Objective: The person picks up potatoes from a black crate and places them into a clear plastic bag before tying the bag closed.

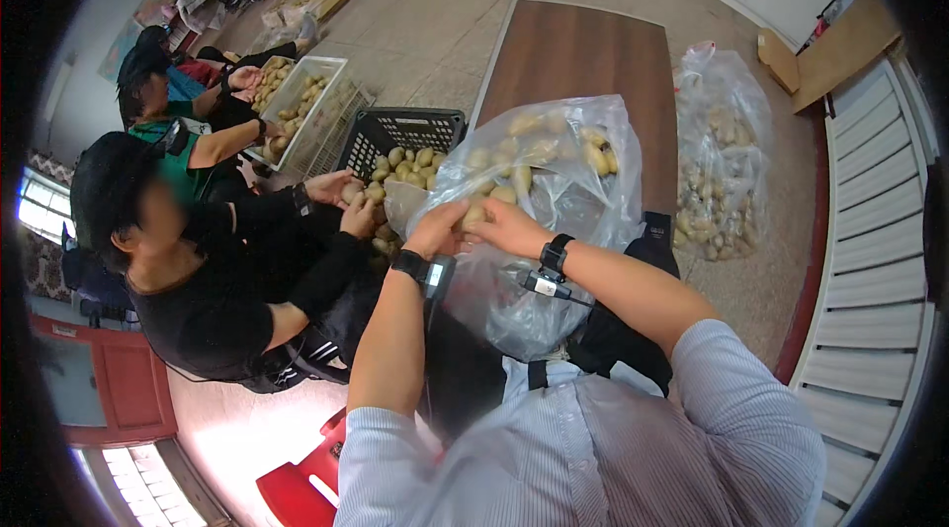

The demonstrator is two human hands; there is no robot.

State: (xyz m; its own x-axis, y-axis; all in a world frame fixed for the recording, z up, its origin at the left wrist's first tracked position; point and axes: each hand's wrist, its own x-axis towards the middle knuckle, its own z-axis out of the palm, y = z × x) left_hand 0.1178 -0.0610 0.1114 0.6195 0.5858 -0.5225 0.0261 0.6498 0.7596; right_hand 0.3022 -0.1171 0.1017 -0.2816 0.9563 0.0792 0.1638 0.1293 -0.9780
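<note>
Between the fingertips of both hands is a small oval yellow-brown piece of produce (474,215), a potato or a kiwifruit; I cannot tell which. My left hand (437,228) grips it from the left side. From the right, my right hand (513,228) has its thumb and fingers on it. Just beyond them, a large clear plastic bag (586,193) lies open on the near part of a dark wooden tabletop (578,45), with several more pieces (597,156) inside. The bag's near part hangs down over my lap.
To the left, a black plastic crate (404,119) holds similar produce, and a co-worker's hands (348,201) are above it. Behind it stands a white crate (326,67) with another person reaching in. Filled clear bags (723,156) rest on the floor at right, beside a white radiator (875,230).
</note>
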